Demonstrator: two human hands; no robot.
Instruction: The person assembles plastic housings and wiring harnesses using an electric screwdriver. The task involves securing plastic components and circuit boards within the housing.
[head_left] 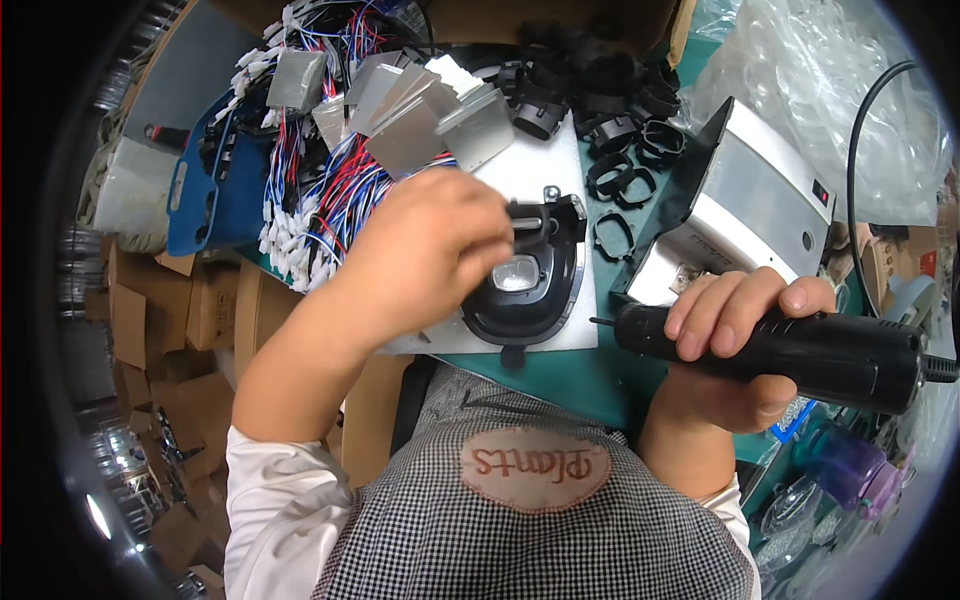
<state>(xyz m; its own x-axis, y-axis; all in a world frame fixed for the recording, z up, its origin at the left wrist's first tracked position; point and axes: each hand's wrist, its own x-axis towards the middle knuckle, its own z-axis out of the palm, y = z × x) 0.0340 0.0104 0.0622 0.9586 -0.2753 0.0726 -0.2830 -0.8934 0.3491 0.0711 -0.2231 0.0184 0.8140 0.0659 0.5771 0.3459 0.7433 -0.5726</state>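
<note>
My left hand is curled over the left side of a black plastic housing with a clear lens in its middle; its fingertips pinch at the housing's top edge, and whether something small is between them is hidden. The housing lies on a white foam pad. My right hand grips a black electric screwdriver, held level with its bit pointing left toward the housing, a short gap apart.
A pile of small grey metal plates with red, blue and white wires lies at the back left. Black plastic rings are heaped behind the pad. A white and black machine stands to the right, on a green table.
</note>
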